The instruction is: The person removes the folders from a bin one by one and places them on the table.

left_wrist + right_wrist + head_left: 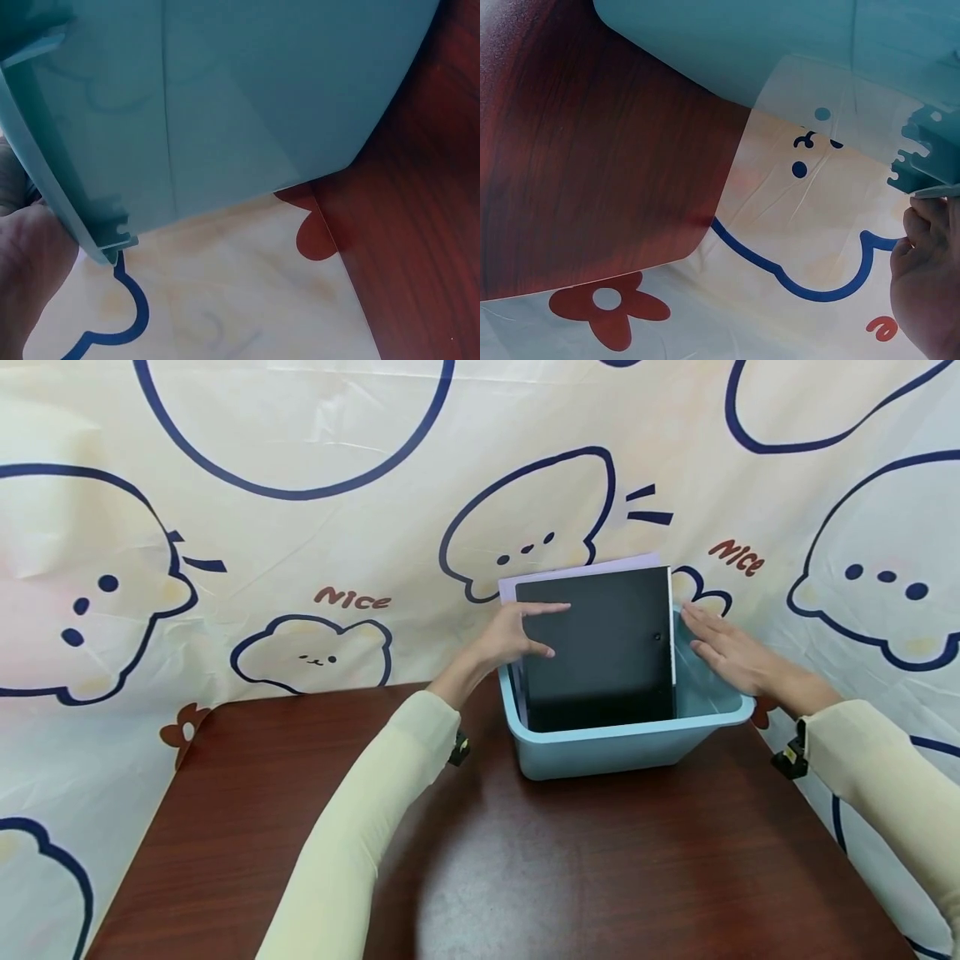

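Observation:
A light blue plastic tub (600, 752) stands on the table against the wall cloth. In it a flat black folder-like cover (600, 652) leans upright, with a white edge along its right side. Behind it a pale purple board or cover (577, 567) sticks out at the top and left. My left hand (513, 633) is at the tub's left rim, thumb and forefinger stretched out over the black cover. On the right rim my right hand (727, 652) rests with straight fingers. Each wrist view shows the tub's outer wall (262, 97) and part of a hand (926, 277) at the rim.
The dark red-brown table (570, 868) extends in front and to the left of the tub. A cream cloth (337, 543) with cartoon outlines hangs behind and beside the table.

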The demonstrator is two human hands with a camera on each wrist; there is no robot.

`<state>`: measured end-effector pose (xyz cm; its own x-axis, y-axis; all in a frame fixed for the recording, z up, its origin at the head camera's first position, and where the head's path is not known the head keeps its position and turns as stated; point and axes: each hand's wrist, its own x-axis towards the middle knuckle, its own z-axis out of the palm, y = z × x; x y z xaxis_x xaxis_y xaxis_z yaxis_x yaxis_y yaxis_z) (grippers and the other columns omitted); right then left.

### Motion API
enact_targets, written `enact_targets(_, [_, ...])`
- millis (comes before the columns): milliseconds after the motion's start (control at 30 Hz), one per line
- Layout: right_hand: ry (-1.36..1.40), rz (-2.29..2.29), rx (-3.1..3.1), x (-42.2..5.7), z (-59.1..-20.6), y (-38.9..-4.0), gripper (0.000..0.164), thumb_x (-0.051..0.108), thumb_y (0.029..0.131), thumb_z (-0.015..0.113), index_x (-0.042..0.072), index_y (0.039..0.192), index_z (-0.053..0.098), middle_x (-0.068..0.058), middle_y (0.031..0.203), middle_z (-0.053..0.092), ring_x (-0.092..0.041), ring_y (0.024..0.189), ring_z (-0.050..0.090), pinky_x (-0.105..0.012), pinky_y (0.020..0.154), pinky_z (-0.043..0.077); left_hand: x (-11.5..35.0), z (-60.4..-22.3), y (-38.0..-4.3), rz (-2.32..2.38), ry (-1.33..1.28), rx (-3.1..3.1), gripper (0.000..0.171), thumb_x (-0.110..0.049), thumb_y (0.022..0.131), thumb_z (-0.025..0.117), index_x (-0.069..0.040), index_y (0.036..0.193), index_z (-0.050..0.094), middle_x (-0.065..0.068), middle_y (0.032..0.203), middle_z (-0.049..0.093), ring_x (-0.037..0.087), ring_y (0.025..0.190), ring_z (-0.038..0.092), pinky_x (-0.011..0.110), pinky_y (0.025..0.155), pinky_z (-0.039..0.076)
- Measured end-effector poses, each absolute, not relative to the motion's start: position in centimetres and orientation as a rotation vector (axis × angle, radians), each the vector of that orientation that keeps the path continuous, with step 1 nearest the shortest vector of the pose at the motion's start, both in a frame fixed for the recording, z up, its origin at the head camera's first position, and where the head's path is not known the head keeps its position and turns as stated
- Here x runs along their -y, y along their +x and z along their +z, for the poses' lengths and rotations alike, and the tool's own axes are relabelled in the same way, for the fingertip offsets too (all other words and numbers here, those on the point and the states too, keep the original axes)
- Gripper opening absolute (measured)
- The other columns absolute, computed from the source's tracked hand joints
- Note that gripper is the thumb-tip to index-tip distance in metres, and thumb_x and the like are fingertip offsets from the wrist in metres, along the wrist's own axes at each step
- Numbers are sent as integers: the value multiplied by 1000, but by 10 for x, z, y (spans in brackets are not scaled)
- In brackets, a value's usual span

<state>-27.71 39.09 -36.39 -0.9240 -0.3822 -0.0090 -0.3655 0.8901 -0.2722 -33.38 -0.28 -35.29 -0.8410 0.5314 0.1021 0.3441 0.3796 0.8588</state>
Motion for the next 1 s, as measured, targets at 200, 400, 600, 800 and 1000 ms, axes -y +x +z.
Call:
enact_targets(200, [-595,-406,-2994,-392,-365,-276,68,31,115,35,5,169,5,-19,177,2,-44,163,2,-66,128,6,2,-352,-330,1474,744,-2435,72,4,83,87,-34,142,70,5,161,52,15,73,44,27,50,35])
enact_targets(400, [-596,-404,-2990,-391,-364,-275,67,30,115,35,4,169,5,-20,177,2,-44,162,3,-65,128,5,7,-351,-327,1509,738,-2424,71,3,84,87,-36,141,70,6,159,54,16,52,36,26,47,35])
enact_targets(600, [-593,-408,-2985,-390,-364,-275,67,30,115,35,4,169,5,-21,177,2,-45,162,3,-65,129,5,13,-346,-324,1527,744,-2419,69,-2,87,86,-42,141,68,4,160,52,17,44,33,25,44,33])
enact_targets(800, [-603,-430,-3002,-390,-363,-274,67,29,114,36,4,169,7,-21,177,4,-45,162,4,-66,128,7,17,-339,-322,1564,751,-2404,68,-3,88,86,-45,138,69,6,152,60,18,44,31,25,45,30])
enact_targets(1000, [-589,-427,-2988,-390,-362,-275,66,30,115,34,5,169,6,-21,177,2,-45,162,3,-69,127,7,26,-333,-321,1600,841,-2419,68,-3,87,87,-41,140,69,11,108,70,19,49,28,27,46,30])
